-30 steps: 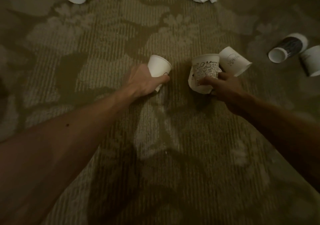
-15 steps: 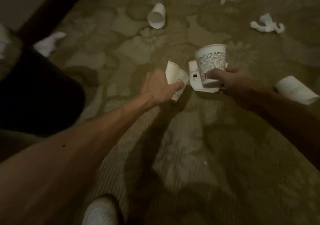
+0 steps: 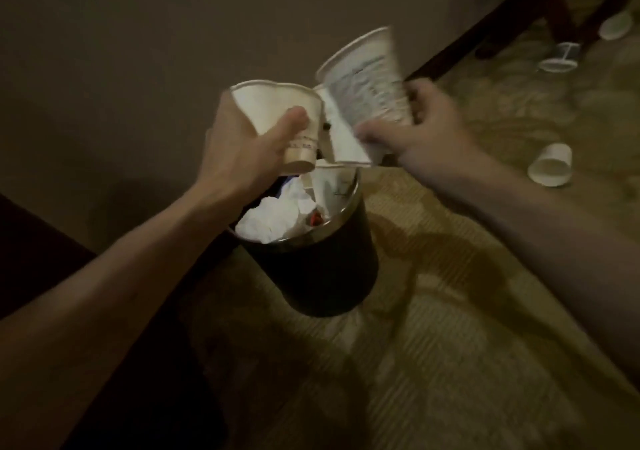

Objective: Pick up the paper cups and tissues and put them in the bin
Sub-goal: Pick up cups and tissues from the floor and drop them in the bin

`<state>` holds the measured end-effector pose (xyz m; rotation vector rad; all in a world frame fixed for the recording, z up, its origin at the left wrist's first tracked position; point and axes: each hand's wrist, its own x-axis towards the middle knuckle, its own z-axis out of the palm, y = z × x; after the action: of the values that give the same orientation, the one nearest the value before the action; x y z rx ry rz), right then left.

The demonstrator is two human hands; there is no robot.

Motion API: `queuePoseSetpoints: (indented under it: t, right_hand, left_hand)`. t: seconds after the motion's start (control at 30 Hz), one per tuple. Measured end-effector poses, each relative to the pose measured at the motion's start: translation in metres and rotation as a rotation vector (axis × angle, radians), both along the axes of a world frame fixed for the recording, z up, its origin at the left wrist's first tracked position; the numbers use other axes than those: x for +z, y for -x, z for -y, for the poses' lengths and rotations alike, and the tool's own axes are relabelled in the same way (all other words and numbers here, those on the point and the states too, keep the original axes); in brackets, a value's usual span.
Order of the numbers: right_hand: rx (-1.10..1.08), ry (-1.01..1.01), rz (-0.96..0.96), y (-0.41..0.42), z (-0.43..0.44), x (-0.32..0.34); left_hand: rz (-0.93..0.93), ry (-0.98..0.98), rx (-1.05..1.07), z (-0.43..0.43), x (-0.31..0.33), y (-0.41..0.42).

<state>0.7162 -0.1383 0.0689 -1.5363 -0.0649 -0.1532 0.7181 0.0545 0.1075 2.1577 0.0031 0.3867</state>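
My left hand (image 3: 239, 151) grips a squashed plain white paper cup (image 3: 277, 110) just above the black bin (image 3: 322, 269). My right hand (image 3: 422, 127) holds a printed paper cup (image 3: 367, 82) together with a second flattened white cup (image 3: 346, 137) tucked beside it, also over the bin's far rim. The bin's metal rim (image 3: 349, 203) rings crumpled white tissues (image 3: 273, 217) and another cup (image 3: 332, 182) inside. Both held cups are tilted, mouths up and to the left.
The bin stands on patterned carpet close to a plain wall (image 3: 138, 51). Loose white cups lie on the floor at the right (image 3: 550, 169) and far upper right (image 3: 559, 56), (image 3: 616, 25), near dark furniture legs (image 3: 561, 2). Dark furniture fills the lower left (image 3: 34, 259).
Both hands lifted their cups off the carpet and carried them left to above the bin. The view swung from the littered floor to the bin by the wall.
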Motion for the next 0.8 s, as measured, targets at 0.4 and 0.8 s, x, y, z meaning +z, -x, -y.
queuePoseSetpoints:
  t: [0.4, 0.8]
  right_hand:
    - [0.111, 1.239, 0.044, -0.034, -0.091, -0.052]
    - [0.14, 1.201, 0.28, -0.06, -0.082, -0.082]
  left_hand:
    - [-0.271, -0.136, 0.042, -0.085, -0.086, -0.046]
    - [-0.105, -0.282, -0.144, -0.077, -0.102, -0.074]
